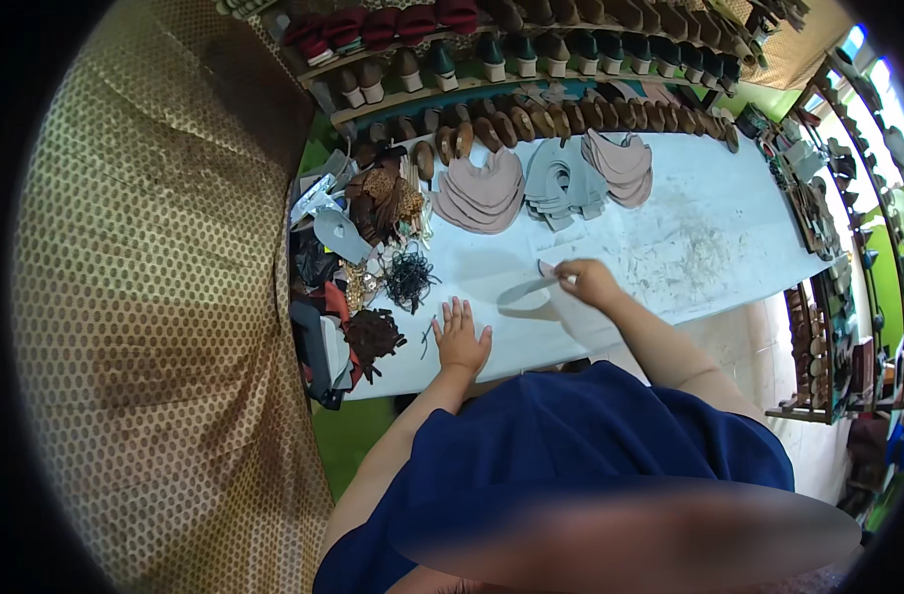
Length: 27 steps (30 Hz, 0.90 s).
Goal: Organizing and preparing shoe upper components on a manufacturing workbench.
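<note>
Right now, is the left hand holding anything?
No, the left hand lies flat and open on the pale blue table, fingers spread.

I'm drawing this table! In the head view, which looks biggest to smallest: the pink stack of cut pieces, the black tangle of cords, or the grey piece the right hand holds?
1. Pink stack of cut pieces
2. Black tangle of cords and grey piece held by the right hand: these look about alike, so I won't rank them.
</note>
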{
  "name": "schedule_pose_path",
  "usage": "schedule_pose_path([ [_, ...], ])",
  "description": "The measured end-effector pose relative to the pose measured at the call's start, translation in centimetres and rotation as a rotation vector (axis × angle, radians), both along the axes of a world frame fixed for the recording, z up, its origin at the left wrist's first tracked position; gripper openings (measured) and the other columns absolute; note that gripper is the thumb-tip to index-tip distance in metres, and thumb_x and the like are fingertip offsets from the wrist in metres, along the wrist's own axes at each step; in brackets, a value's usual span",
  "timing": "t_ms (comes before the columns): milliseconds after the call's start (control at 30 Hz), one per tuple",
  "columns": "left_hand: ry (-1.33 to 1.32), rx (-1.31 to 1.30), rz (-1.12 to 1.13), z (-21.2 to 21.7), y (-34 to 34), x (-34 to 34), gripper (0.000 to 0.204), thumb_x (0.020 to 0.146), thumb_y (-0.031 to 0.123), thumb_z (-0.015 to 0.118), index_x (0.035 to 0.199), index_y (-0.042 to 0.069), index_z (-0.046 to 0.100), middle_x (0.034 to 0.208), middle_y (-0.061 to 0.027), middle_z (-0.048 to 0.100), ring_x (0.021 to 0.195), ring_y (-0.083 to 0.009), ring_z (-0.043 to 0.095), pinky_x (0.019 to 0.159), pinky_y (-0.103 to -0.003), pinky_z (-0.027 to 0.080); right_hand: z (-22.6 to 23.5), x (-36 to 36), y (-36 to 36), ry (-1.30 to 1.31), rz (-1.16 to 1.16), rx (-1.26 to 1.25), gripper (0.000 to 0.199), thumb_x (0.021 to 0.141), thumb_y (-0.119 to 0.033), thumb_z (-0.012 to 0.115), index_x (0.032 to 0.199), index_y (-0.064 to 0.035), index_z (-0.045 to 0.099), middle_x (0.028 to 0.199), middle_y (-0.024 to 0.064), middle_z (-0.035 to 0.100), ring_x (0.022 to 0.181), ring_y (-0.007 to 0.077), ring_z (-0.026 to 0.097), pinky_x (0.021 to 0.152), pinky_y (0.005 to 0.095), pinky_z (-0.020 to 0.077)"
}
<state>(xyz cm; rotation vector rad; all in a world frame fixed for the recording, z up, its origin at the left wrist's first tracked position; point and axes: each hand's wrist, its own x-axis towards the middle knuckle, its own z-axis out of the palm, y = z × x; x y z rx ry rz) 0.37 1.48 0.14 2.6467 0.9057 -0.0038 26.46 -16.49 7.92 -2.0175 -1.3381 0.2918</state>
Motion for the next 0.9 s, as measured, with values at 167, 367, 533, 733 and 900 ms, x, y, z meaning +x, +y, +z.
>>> schedule_pose_path([
  [167,0.021,0.006,-0.001,0.8,-0.2,0.7,0.078,0.092,0.045,0.055,0.155,0.005,0.031,0.165,-0.0150,0.020,0.154,-0.0329,0.012,0.122,-0.055,0.006,5.8,11.6,-0.6,0.044,-0.178,-0.182,0.028,0.079,-0.011,0.067,0.105,-0.0077,0.075,0.093,0.0127,0.075,0.086,0.0266,0.072,0.080,0.0360,0.0544],
  [367,0.014,0.016,0.030,0.7,-0.4,0.5,0.076,0.091,0.041,0.057,0.154,0.006,0.033,0.164,-0.0152,0.023,0.153,-0.0333,0.016,0.122,-0.054,0.007,12.3,23.3,0.6,-0.290,-0.438,0.008,0.027,0.082,-0.015,0.063,0.105,-0.0127,0.077,0.100,0.0137,0.073,0.091,0.0338,0.069,0.081,0.0409,0.0549],
  [533,0.026,0.022,0.031,0.9,-0.4,0.9,0.074,0.089,0.036,0.059,0.153,0.008,0.035,0.164,-0.0150,0.025,0.153,-0.0335,0.018,0.122,-0.054,0.007,8.0,30.0,1.9,-0.409,-0.394,0.013,0.028,0.080,-0.017,0.067,0.106,-0.0150,0.077,0.103,0.0135,0.073,0.095,0.0339,0.068,0.083,0.0421,0.0545],
  [733,0.048,0.019,0.056,1.5,-0.5,1.0,0.073,0.089,0.033,0.059,0.154,0.010,0.036,0.163,-0.0131,0.027,0.152,-0.0332,0.021,0.122,-0.054,0.010,0.3,27.2,8.1,-0.340,-0.238,-0.262,0.037,0.077,-0.023,0.075,0.112,-0.0101,0.073,0.108,0.0173,0.071,0.103,0.0373,0.065,0.093,0.0445,0.0501],
  [900,0.061,-0.006,0.080,1.4,-0.6,1.0,0.072,0.089,0.031,0.059,0.153,0.011,0.036,0.163,-0.0129,0.028,0.151,-0.0332,0.022,0.122,-0.054,0.010,-1.5,18.9,17.0,-0.284,0.235,-0.097,0.035,0.083,-0.025,0.069,0.113,-0.0075,0.071,0.112,0.0163,0.071,0.103,0.0350,0.066,0.097,0.0432,0.0479],
])
